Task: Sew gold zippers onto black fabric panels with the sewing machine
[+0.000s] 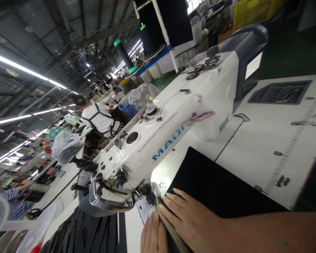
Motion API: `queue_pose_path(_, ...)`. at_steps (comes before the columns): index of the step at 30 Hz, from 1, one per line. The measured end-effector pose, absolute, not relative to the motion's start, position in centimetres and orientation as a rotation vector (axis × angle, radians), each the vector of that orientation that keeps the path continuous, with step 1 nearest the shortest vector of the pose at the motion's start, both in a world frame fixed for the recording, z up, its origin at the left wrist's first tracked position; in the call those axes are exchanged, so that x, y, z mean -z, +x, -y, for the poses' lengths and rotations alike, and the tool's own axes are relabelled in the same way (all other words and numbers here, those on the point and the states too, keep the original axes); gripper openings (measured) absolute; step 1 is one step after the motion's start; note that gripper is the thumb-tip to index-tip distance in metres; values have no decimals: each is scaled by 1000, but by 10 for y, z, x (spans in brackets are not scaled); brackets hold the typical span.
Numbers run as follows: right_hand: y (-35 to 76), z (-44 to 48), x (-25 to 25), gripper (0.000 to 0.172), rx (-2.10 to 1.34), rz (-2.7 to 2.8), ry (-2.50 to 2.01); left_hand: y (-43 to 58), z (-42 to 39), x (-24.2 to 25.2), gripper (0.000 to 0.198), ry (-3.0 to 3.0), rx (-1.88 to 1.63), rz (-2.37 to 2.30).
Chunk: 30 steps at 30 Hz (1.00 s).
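A white sewing machine (pixel 144 140) marked MAQI reaches diagonally across the view, its lamp lighting the area by the needle. Flat on a piece of black fabric (pixel 213 182) lies my right hand (pixel 191 216), fingers stretched out and slightly apart. My left hand (pixel 155 233) is beside it at the bottom edge, fingers straight and close together, tips near the needle area. Between the two hands runs a narrow olive-grey strip (pixel 173 233), which leads up towards the machine head. The needle and presser foot cannot be made out clearly.
Black cut strips (pixel 86 232) lie in a pile at the lower left. Pink-handled thread snips (pixel 204 115) rest against the machine arm. A grey tray (pixel 280 93) is set into the tabletop. A person (pixel 100 117) sits at a station beyond, another (pixel 18 200) at far left.
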State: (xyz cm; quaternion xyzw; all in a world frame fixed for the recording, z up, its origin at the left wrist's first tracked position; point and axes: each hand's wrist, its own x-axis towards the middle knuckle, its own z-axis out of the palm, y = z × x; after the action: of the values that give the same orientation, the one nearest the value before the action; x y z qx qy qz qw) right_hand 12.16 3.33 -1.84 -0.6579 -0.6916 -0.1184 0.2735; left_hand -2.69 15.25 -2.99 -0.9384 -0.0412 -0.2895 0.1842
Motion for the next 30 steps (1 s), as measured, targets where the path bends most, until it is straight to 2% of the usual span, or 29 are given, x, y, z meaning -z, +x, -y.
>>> queue_pose_path(4,126,-25,22,43,271,1903,-1715,-29,-149,33,45,-2678,796,187)
queue_pose_path(11,134,-22,9,54,183,2108,-1656,-26,-138,46,35,-2678,910,338)
queue_pose_path(14,136,-29,12,53,201,2162,-1666,-21,-138,36,31,-2646,933,367)
queue_pose_path(20,145,-46,16,52,88,2185,-1660,-12,-152,12,39,-2630,825,217)
queue_pose_path(30,146,-51,14,48,32,2199,-1649,-8,-153,19,39,-2659,842,337)
